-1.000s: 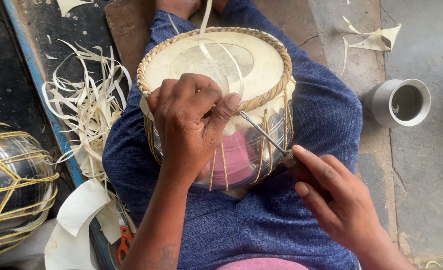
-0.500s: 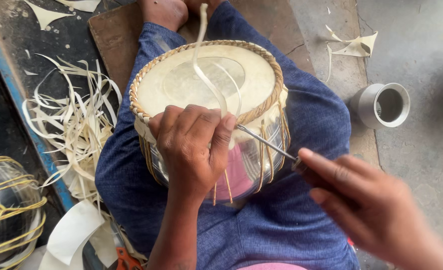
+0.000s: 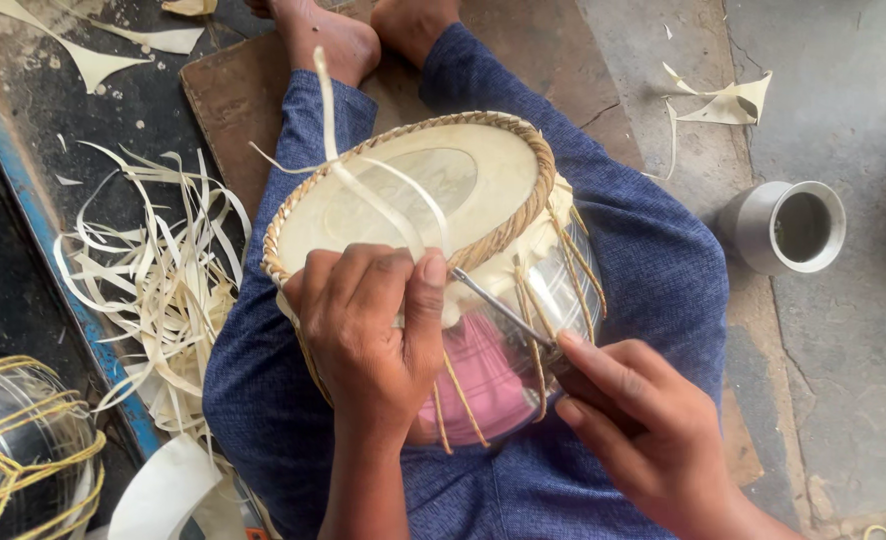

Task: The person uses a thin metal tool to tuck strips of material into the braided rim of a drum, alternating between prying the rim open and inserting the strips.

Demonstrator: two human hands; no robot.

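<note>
The drum (image 3: 433, 260) sits on the lap under the left hand (image 3: 368, 330), which grips its braided rim; the right hand (image 3: 648, 435) clamps a metal tool (image 3: 498, 305) (tip at the rim), beside hide strips (image 3: 158, 290).

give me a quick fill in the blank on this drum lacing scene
1. The drum rests on the person's ____.
2. The right hand holds a thin metal ____ against the braided rim.
3. The left hand grips the drum's ____.
4. The grey cup stands on the ____.

Missing words: lap; tool; rim; floor
</note>
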